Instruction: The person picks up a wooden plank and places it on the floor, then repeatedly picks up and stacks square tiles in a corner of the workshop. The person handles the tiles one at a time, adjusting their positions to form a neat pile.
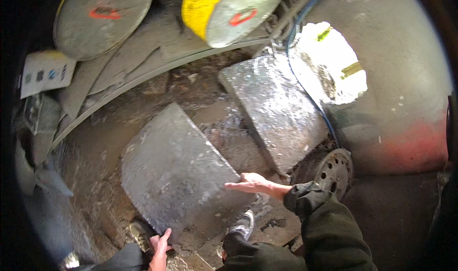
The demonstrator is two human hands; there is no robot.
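Note:
I hold a flat grey slab (179,163) between both hands, tilted above the muddy ground; its exact material is hard to tell. My left hand (161,244) grips its lower left edge, thumb on top and the other fingers partly beneath it. My right hand (248,183) holds the right edge, with the thumb side resting on the upper face and some fingers hidden below. Under the slab's near edge show my two shoes, the right one (245,224) partly covered. A second, thicker slab (275,110) lies on the ground to the right, wet and brightly sunlit.
Yellow drums with grey lids, one lid (103,20) at upper left, stand behind a curved metal edge (161,69). A perforated steel wheel (332,170) sits at right, beside a large rounded grey-and-red body (397,110). A blue hose (307,88) crosses the second slab. The muddy floor (96,185) looks wet.

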